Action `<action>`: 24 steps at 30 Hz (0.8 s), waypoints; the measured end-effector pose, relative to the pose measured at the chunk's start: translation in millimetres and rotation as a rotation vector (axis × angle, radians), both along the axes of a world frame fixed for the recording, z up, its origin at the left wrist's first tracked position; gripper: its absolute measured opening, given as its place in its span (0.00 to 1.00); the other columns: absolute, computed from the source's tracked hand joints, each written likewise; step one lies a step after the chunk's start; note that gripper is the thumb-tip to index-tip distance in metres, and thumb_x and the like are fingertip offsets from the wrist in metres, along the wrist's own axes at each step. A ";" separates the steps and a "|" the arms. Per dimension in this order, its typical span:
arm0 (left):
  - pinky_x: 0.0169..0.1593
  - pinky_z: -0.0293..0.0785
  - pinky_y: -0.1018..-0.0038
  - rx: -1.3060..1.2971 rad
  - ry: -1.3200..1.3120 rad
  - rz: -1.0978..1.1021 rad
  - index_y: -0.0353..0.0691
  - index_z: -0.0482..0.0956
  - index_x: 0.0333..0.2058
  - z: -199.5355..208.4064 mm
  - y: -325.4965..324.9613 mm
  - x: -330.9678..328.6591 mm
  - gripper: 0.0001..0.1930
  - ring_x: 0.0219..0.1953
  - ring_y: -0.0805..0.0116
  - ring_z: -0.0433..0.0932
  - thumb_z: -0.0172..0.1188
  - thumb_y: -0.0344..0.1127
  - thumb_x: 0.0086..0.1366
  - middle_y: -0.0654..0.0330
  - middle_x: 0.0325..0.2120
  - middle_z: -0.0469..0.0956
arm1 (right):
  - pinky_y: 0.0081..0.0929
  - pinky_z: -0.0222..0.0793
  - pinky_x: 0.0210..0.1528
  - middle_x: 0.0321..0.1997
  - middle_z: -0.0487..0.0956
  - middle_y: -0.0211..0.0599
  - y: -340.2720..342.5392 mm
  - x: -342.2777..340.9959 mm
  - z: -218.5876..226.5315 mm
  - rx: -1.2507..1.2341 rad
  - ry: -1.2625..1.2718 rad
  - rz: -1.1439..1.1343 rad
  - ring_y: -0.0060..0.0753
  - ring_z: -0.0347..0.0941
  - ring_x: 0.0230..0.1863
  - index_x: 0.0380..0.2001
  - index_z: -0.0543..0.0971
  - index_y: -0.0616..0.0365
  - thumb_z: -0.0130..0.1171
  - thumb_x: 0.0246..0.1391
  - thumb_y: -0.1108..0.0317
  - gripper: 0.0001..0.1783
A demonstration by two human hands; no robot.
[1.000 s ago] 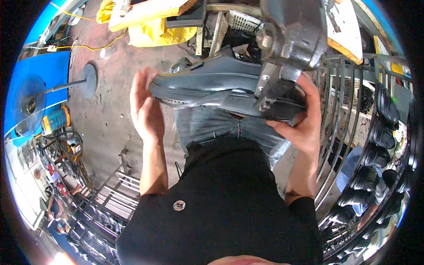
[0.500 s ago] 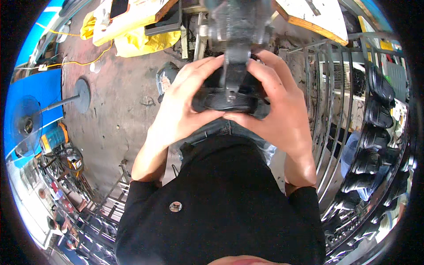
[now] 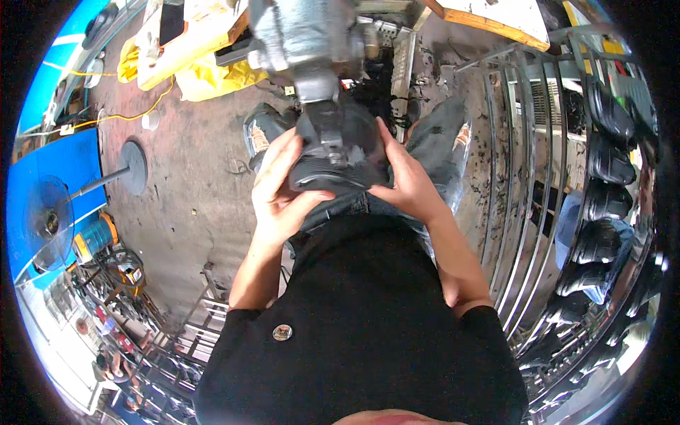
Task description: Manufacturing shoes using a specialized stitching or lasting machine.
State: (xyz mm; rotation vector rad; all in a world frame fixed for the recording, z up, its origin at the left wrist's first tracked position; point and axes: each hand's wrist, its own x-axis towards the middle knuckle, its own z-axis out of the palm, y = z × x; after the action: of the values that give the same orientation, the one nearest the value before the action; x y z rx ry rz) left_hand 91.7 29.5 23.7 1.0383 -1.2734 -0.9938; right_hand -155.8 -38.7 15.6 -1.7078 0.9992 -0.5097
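Observation:
A black shoe (image 3: 354, 176), partly blurred, sits in front of my belly under the arm of a dark grey machine (image 3: 304, 42). My left hand (image 3: 278, 188) is closed along its left side, with the thumb on the near edge. On the other side, my right hand (image 3: 413, 183) grips it with the fingers pointing away and the thumb at the near edge. A narrow metal part (image 3: 329, 124) of the machine reaches down onto the shoe. Whether it touches the shoe is hidden by blur.
Left of me stand a floor fan (image 3: 49, 221) and its round base (image 3: 133, 168). A metal rack (image 3: 528, 191) with several black shoes (image 3: 602, 166) lines my right. Wooden-edged tables (image 3: 496, 25) and a yellow bag (image 3: 219, 78) lie ahead; scraps litter the floor.
My thumbs have moved apart, and my right fingers are straighter along the shoe. The machine and tables appear farther left in the view, and more of my right leg shows.

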 end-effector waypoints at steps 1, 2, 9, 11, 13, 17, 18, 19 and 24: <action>0.65 0.68 0.61 -0.002 -0.002 -0.012 0.38 0.68 0.67 -8.7 6.6 1.7 0.46 0.65 0.52 0.70 0.79 0.28 0.49 0.44 0.66 0.66 | 0.36 0.54 0.75 0.76 0.60 0.52 -1.2 -1.7 3.1 0.003 0.059 0.057 0.47 0.57 0.76 0.76 0.47 0.60 0.72 0.48 0.63 0.60; 0.65 0.68 0.61 0.111 0.047 0.049 0.37 0.66 0.68 -16.0 11.8 3.1 0.46 0.65 0.54 0.69 0.79 0.28 0.50 0.46 0.67 0.65 | 0.36 0.54 0.75 0.76 0.60 0.52 0.1 -5.1 -0.3 0.000 0.056 0.045 0.47 0.57 0.76 0.76 0.47 0.60 0.72 0.48 0.63 0.60; 0.62 0.72 0.66 0.261 0.129 -0.009 0.32 0.65 0.67 28.0 -22.3 -19.4 0.48 0.62 0.60 0.71 0.82 0.30 0.48 0.50 0.64 0.67 | 0.38 0.58 0.73 0.75 0.61 0.52 11.5 -17.6 -17.0 0.021 -0.014 -0.073 0.54 0.61 0.73 0.76 0.49 0.56 0.74 0.47 0.61 0.59; 0.60 0.74 0.65 0.010 -0.064 -0.171 0.31 0.64 0.66 31.3 -34.5 -16.5 0.48 0.60 0.60 0.73 0.82 0.29 0.48 0.50 0.63 0.68 | 0.39 0.58 0.73 0.75 0.61 0.52 11.0 -24.9 -15.4 0.044 -0.039 -0.114 0.55 0.61 0.73 0.76 0.49 0.56 0.75 0.47 0.61 0.60; 0.60 0.75 0.64 0.021 0.007 -0.181 0.32 0.61 0.67 25.3 -28.4 -17.0 0.48 0.59 0.60 0.75 0.80 0.24 0.48 0.51 0.61 0.70 | 0.40 0.59 0.73 0.74 0.63 0.51 6.6 -28.0 1.0 -0.138 0.080 -0.088 0.55 0.61 0.73 0.76 0.51 0.54 0.76 0.44 0.64 0.60; 0.61 0.76 0.63 0.124 0.286 -0.199 0.34 0.58 0.68 18.3 -20.4 -17.9 0.49 0.60 0.61 0.74 0.75 0.16 0.49 0.52 0.60 0.71 | 0.42 0.63 0.70 0.70 0.69 0.50 -2.3 -45.2 25.0 -0.168 0.119 -0.081 0.55 0.66 0.69 0.75 0.55 0.54 0.78 0.40 0.66 0.60; 0.61 0.76 0.63 0.159 0.305 -0.158 0.34 0.58 0.69 14.3 -17.6 -18.7 0.49 0.61 0.61 0.73 0.75 0.15 0.49 0.52 0.60 0.71 | 0.39 0.63 0.68 0.68 0.71 0.48 -5.9 -51.4 34.9 -0.183 0.157 -0.064 0.52 0.68 0.66 0.73 0.60 0.55 0.79 0.38 0.68 0.58; 0.61 0.75 0.63 0.193 0.324 -0.115 0.34 0.58 0.69 12.4 -17.3 -18.4 0.50 0.61 0.61 0.73 0.75 0.14 0.49 0.52 0.61 0.71 | 0.37 0.64 0.67 0.66 0.73 0.47 -10.4 -57.7 43.8 -0.199 0.196 -0.045 0.49 0.70 0.64 0.71 0.64 0.57 0.79 0.36 0.71 0.56; 0.64 0.73 0.62 0.372 0.421 -0.080 0.38 0.48 0.74 21.4 -19.9 -27.8 0.56 0.64 0.61 0.70 0.71 0.11 0.50 0.53 0.67 0.64 | 0.43 0.68 0.61 0.59 0.78 0.43 -29.6 -88.3 77.8 -0.438 0.273 -0.070 0.49 0.73 0.58 0.65 0.73 0.53 0.82 0.27 0.66 0.54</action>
State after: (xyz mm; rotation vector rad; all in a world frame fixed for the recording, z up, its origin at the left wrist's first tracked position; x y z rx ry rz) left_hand 63.9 9.6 45.1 0.9897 -0.8047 -1.4618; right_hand -244.1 -68.3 93.5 -2.1820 1.2083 -0.5817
